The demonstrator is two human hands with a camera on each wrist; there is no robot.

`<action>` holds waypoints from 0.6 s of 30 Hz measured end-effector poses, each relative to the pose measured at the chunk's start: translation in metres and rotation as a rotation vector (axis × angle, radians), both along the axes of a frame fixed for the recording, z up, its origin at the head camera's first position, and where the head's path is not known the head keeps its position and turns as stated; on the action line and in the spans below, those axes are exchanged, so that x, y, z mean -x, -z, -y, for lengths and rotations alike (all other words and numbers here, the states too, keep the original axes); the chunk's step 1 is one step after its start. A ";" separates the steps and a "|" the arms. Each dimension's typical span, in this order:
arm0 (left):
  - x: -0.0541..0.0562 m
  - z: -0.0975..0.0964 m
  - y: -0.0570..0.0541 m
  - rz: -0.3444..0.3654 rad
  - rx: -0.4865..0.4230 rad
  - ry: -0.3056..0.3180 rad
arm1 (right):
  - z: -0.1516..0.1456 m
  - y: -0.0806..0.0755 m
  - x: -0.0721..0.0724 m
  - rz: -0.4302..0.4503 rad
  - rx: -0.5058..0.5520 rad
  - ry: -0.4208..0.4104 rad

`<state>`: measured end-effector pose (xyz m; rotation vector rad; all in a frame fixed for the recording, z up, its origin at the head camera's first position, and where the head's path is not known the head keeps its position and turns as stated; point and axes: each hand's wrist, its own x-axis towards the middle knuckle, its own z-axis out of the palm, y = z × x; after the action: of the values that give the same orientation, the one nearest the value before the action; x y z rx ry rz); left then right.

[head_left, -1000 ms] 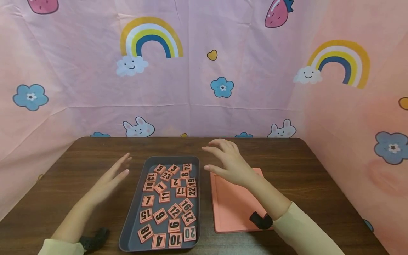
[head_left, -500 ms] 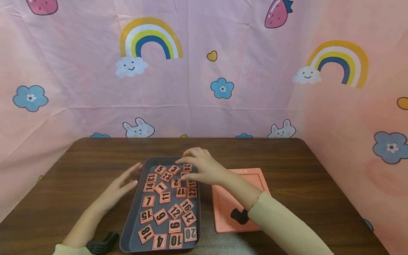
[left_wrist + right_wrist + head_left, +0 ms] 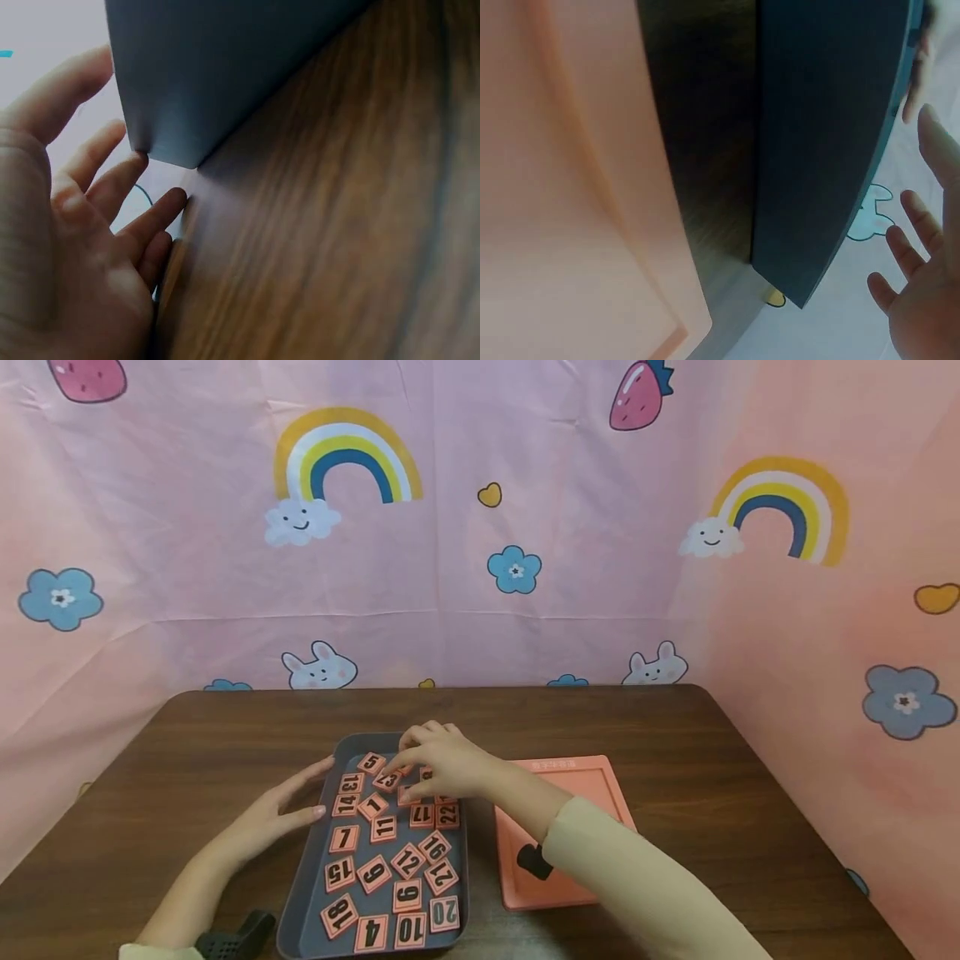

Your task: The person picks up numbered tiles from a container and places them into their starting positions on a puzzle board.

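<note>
A dark grey tray (image 3: 306,902) holds several pink square tiles with black numbers, such as the 7 tile (image 3: 344,838) and the 12 tile (image 3: 408,860). My left hand (image 3: 281,814) is at the tray's left side, fingers extended; in the left wrist view its fingertips meet or nearly meet the tray wall (image 3: 195,82). My right hand (image 3: 444,764) reaches over the far right part of the tray, thumb and fingers apart, hiding some tiles near the 23 tile (image 3: 387,780). Nothing shows between the fingers of the right hand (image 3: 930,300) in the right wrist view.
Right of the tray lies a flat pink board (image 3: 588,785) with a raised rim, partly under my right forearm. Both stand on a dark wooden table (image 3: 712,827). A patterned cloth (image 3: 450,568) hangs behind and at the sides.
My right hand has moved left from above the pink board to over the tray's tiles. My left hand has come right to the tray's left rim. The tiles look unmoved.
</note>
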<state>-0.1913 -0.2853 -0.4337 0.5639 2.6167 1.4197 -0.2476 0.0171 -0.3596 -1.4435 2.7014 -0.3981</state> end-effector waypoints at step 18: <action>0.001 0.007 -0.001 0.016 0.072 0.025 | 0.028 0.016 0.009 -0.048 -0.159 0.018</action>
<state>-0.1920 -0.2919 -0.4324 0.5712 2.6269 1.3114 -0.2566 -0.0111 -0.3751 -1.4037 2.7137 -0.1468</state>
